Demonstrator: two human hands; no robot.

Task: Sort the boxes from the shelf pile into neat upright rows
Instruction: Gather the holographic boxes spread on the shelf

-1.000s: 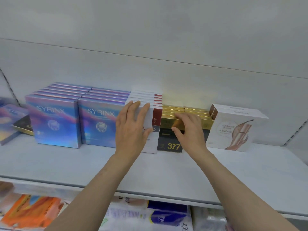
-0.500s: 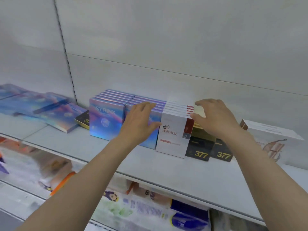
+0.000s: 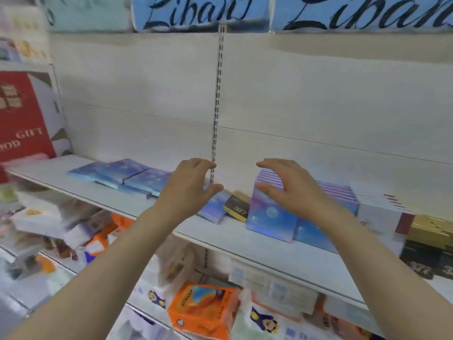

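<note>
Boxes (image 3: 269,217) stand partly hidden behind both empty hands (image 3: 188,190); lower goods blurred.

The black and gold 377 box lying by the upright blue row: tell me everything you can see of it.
The black and gold 377 box is a thin flat carton, seemingly glossy card, black face with gold edging and gold "377" print. It lies tilted, not upright, on the white shelf, between a flat blue box and the upright blue row. Its far end is hidden. Neither hand touches it.
</note>
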